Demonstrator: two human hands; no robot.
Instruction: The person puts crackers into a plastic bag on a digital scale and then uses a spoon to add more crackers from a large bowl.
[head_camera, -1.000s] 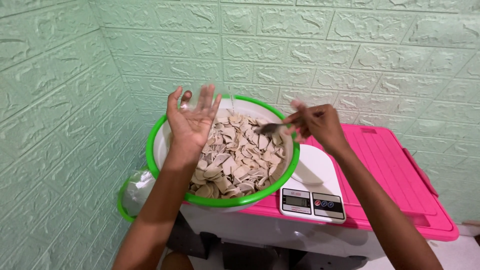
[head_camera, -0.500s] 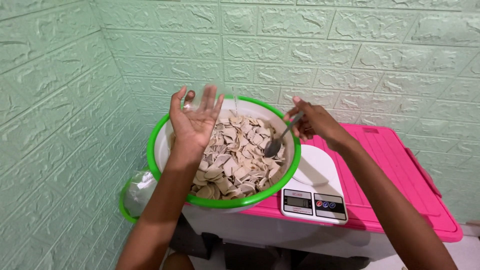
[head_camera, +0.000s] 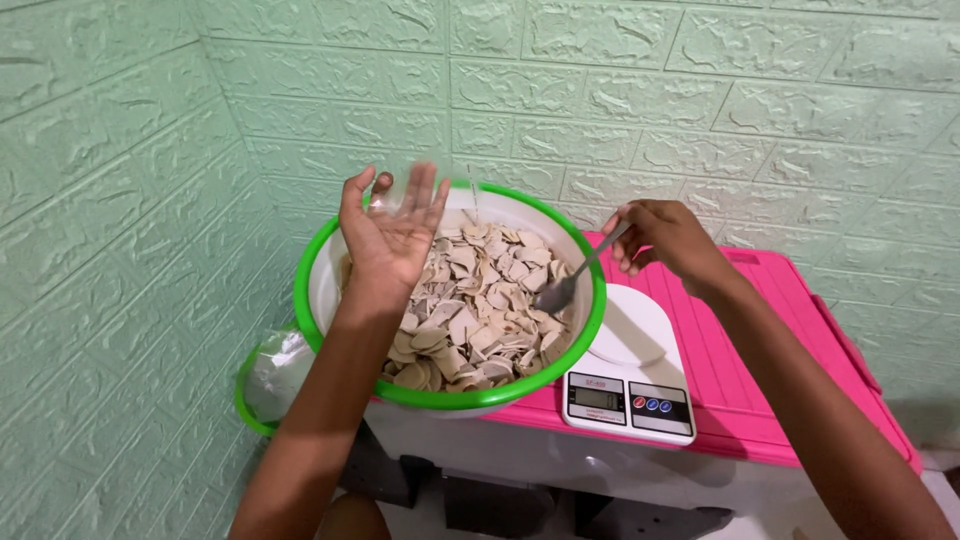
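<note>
A white basin with a green rim holds a heap of pale, flat chip-like pieces. My left hand is raised over the basin's left side, palm toward me and fingers up. It pinches what looks like a thin clear plastic bag, blurred and hard to make out. My right hand is at the basin's right rim and grips the handle of a metal spoon. The spoon's bowl rests down among the pieces.
A white digital kitchen scale sits just right of the basin on a pink lid over a white container. A smaller green-rimmed bowl with crumpled plastic sits low at the left. Green embossed walls stand close behind and to the left.
My right hand has lowered the spoon from above the rim down into the pieces. My left hand has stayed almost still over the basin.
</note>
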